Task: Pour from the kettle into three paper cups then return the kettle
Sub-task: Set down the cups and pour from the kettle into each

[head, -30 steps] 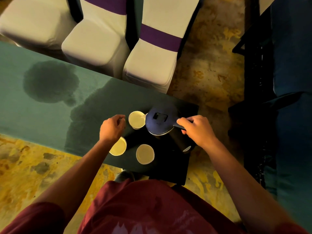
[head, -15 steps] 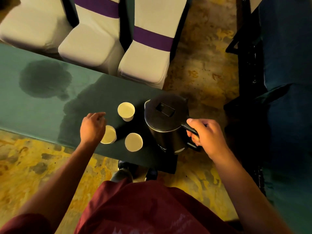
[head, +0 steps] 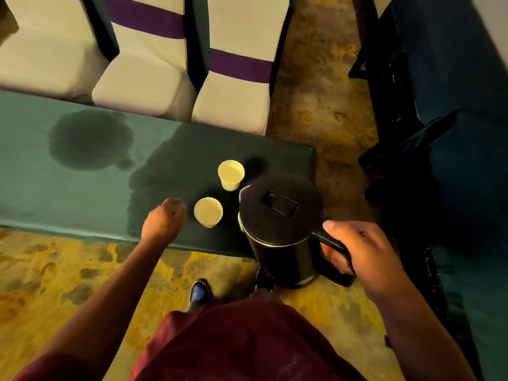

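Observation:
My right hand [head: 365,257] grips the handle of a black kettle [head: 280,215] and holds it lifted above the table's near right corner. Two paper cups show on the green table [head: 41,188]: a far cup [head: 231,174] and a near cup [head: 208,211]. A sliver of the third cup's rim [head: 240,221] peeks out at the kettle's left edge; the kettle hides the rest. My left hand [head: 163,222] hovers relaxed just left of the near cup, holding nothing.
Dark wet patches [head: 90,138] stain the green cloth left of the cups. Three white covered chairs with purple bands [head: 233,92] stand behind the table. A dark blue draped table [head: 453,133] is at the right. My shoes [head: 200,294] stand on patterned carpet.
My right hand has lifted the kettle up and toward me, so it now covers the third cup. My left hand has drawn back from the near cup and opened.

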`<act>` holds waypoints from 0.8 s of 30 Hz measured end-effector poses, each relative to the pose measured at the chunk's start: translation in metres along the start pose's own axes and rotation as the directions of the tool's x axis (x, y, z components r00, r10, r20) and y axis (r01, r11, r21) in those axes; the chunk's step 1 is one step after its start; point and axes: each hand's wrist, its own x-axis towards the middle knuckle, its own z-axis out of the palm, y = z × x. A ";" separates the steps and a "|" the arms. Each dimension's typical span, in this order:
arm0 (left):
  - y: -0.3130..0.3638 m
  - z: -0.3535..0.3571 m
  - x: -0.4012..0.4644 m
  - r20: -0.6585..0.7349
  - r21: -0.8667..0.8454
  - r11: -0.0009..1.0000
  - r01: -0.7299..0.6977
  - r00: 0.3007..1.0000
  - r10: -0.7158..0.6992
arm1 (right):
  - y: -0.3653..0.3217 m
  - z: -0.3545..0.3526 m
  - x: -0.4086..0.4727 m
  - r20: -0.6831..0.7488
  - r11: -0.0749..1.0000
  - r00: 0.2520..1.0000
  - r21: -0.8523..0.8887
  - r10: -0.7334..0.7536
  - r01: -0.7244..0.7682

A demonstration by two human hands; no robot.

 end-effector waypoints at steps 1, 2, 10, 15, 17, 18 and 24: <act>-0.005 -0.002 -0.001 0.056 -0.033 0.999 -0.009 0.998 0.011 | 0.001 0.010 -0.006 -0.009 1.000 1.000 0.003 0.002 -0.002; -0.011 -0.005 -0.002 0.102 -0.054 0.998 -0.026 0.994 0.031 | 0.003 0.023 -0.013 -0.017 1.000 1.000 0.006 0.011 -0.010; -0.014 -0.013 -0.011 0.237 -0.259 0.965 -0.034 0.966 0.098 | 0.016 0.091 -0.041 0.020 0.996 0.996 0.029 0.082 -0.083; -0.007 -0.008 -0.006 0.353 -0.317 0.948 0.042 0.932 0.077 | 0.022 0.099 -0.039 0.057 0.995 0.994 -0.008 0.097 -0.097; -0.004 -0.006 -0.006 0.349 -0.318 0.946 0.066 0.936 0.052 | 0.022 0.099 -0.035 0.073 0.996 0.994 -0.038 0.083 -0.081; -0.002 -0.003 -0.005 0.343 -0.316 0.946 0.070 0.938 0.046 | 0.022 0.098 -0.033 0.079 0.996 0.994 -0.063 0.070 -0.065; -0.004 0.003 -0.003 0.304 -0.298 0.955 0.000 0.948 0.095 | 0.024 0.097 -0.024 0.101 0.994 0.994 -0.105 0.050 -0.039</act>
